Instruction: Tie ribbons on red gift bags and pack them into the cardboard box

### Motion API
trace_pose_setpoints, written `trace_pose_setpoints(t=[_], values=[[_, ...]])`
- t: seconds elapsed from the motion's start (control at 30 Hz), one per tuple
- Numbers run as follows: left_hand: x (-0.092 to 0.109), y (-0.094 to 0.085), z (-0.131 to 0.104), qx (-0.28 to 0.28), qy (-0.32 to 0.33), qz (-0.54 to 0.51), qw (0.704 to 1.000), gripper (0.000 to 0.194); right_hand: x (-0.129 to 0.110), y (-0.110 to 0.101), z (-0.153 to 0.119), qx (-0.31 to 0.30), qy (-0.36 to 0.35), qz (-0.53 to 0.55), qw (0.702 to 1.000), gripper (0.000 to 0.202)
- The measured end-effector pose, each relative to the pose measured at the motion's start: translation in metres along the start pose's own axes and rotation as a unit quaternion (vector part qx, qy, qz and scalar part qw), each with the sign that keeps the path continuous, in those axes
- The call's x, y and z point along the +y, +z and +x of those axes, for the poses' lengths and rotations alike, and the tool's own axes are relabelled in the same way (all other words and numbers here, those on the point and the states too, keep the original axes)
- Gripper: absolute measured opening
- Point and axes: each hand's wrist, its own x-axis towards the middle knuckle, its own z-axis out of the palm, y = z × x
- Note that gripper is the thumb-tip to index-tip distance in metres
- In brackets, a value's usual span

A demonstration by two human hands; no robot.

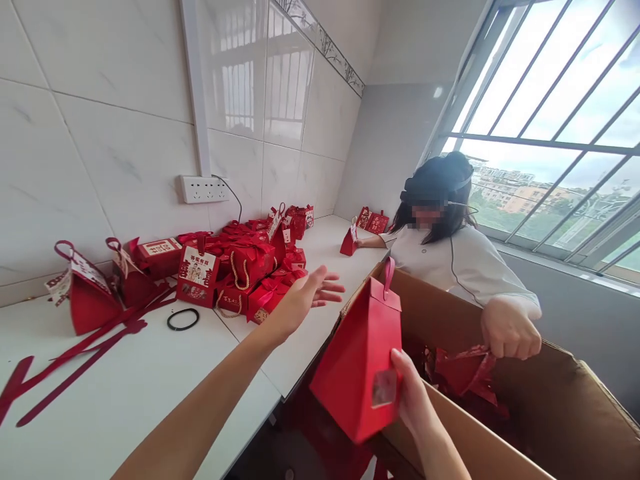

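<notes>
In my right hand (pixel 413 387) is a red gift box (pixel 357 357), gripped by its lower right side. It has sloping sides, a small clear window and a ribbon loop on top, and it is tilted beside the cardboard carton's near corner. My left hand (pixel 313 293) is stretched out over the white counter (pixel 295 367) with its fingers apart, holding nothing. Just left of that hand lies a pile of red gift boxes (pixel 247 260), some with rope handles and bows.
A large cardboard carton (pixel 565 387) stands at the right with red packaging inside. Across it, a co-worker (pixel 455 267) holds red packaging in each hand. Red ribbons (pixel 85 370) and a black elastic band (pixel 183 319) lie on the counter. A power strip (pixel 205 189) is on the wall.
</notes>
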Motion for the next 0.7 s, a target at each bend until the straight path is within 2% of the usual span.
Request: trace_pose_setpoints(t=[0.07,0.17,0.33,0.43,0.57,0.63,0.7], values=[[-0.004,0.003,0.001,-0.037,-0.01,-0.007,0.999,0.066,-0.01,-0.007,0.001,0.024,-0.001,0.0,1.0,0.044],[-0.012,0.014,0.004,-0.061,-0.007,0.029,0.998,0.056,-0.024,-0.016,0.001,0.054,-0.039,-0.087,0.994,0.043],[-0.028,0.043,0.017,-0.07,0.014,-0.012,0.997,0.038,-0.036,-0.034,0.002,0.045,-0.077,-0.215,0.973,0.045],[-0.038,0.062,0.026,-0.059,0.047,-0.032,0.997,0.029,-0.041,-0.057,0.003,0.061,-0.106,-0.258,0.958,0.043],[-0.052,0.09,0.033,-0.041,0.122,0.03,0.991,0.021,-0.053,-0.099,0.001,0.129,-0.114,-0.285,0.943,0.045],[-0.059,0.103,0.037,-0.046,0.145,0.062,0.986,0.021,-0.062,-0.118,-0.003,0.126,-0.117,-0.315,0.933,0.041],[-0.065,0.115,0.042,-0.064,0.154,0.081,0.983,0.023,-0.072,-0.131,-0.008,0.091,-0.115,-0.366,0.919,0.033]])
